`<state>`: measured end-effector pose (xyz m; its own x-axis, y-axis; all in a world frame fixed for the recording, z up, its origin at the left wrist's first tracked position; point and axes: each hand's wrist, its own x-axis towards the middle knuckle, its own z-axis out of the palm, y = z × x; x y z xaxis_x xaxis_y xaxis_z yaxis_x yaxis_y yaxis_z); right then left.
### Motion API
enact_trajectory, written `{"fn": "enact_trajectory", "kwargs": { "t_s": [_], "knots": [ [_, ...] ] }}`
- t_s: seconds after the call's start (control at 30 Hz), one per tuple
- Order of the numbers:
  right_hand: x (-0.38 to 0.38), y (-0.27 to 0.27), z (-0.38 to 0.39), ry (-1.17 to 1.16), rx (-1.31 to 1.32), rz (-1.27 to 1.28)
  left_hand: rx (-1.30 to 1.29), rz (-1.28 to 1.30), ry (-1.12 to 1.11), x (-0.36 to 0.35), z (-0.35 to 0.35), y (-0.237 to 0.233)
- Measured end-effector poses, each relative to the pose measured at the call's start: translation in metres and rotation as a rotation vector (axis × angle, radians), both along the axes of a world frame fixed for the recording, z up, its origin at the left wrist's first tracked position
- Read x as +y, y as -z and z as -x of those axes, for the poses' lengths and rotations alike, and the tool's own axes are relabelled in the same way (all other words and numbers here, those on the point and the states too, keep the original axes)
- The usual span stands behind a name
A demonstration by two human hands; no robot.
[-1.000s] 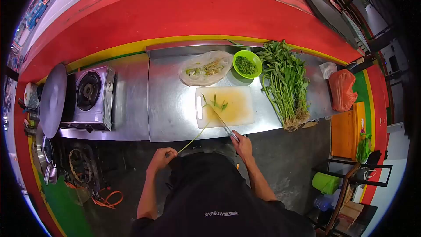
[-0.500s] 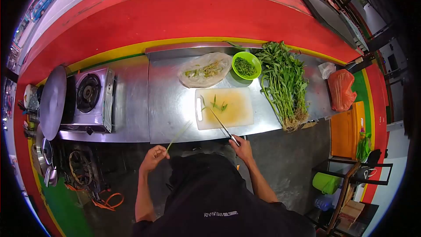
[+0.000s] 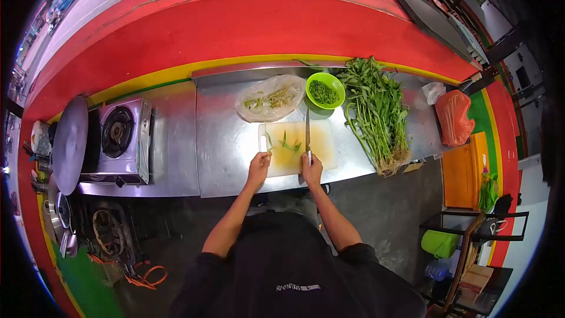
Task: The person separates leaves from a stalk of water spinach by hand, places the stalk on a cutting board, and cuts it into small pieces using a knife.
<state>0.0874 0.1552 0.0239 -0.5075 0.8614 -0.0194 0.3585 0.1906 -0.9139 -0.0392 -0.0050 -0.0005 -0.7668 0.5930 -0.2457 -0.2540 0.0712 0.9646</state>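
Note:
A white cutting board [image 3: 323, 156] with a yellowish stain lies on the steel counter, a few green leaf pieces [image 3: 285, 142] on it. At its left edge my left hand [image 3: 259, 168] pinches a thin green stem [image 3: 269, 140]. My right hand [image 3: 312, 168] is wrapped round the handle of a knife [image 3: 308, 129], whose blade points away from me over the board. Beyond the board are a green bowl [image 3: 333, 81] of chopped greens [image 3: 323, 92] and a clear plastic bag [image 3: 244, 106] with stems inside.
A large bunch of leafy greens [image 3: 376, 112] with roots lies right of the board. Farther right is a red plastic bag [image 3: 454, 119]. At the left stand a gas stove [image 3: 118, 132] and a large round metal lid [image 3: 71, 145]. A red wall [image 3: 247, 29] runs behind the counter.
My left hand has moved up and right to the board with the stem. My right hand has moved forward and slightly left, and the knife now points more directly away from me.

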Motion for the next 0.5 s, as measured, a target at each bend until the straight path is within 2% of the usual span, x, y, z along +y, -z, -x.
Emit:
{"fn": "enact_trajectory", "kwargs": {
  "t_s": [0.07,0.13,0.23,0.3,0.37,0.5],
  "knots": [
    [0.001,0.003,0.01,-0.005,0.011,0.018,0.074,0.051,-0.006,0.024,-0.001,0.02],
    [0.002,-0.001,0.018,-0.037,0.01,0.011,0.332,0.105,-0.077,0.039,-0.002,0.022],
    [0.001,0.008,0.026,-0.071,0.019,0.07,0.469,0.131,-0.101,0.049,-0.001,0.022],
    [0.0,0.008,0.03,-0.085,0.036,0.112,0.425,0.104,-0.076,0.047,0.001,0.02],
    [0.0,-0.003,0.031,-0.149,-0.003,-0.018,0.61,0.169,-0.009,0.045,0.005,0.017],
    [-0.001,-0.009,0.031,-0.075,0.014,-0.031,0.624,0.233,0.034,0.041,0.011,0.002]
  ]
}}
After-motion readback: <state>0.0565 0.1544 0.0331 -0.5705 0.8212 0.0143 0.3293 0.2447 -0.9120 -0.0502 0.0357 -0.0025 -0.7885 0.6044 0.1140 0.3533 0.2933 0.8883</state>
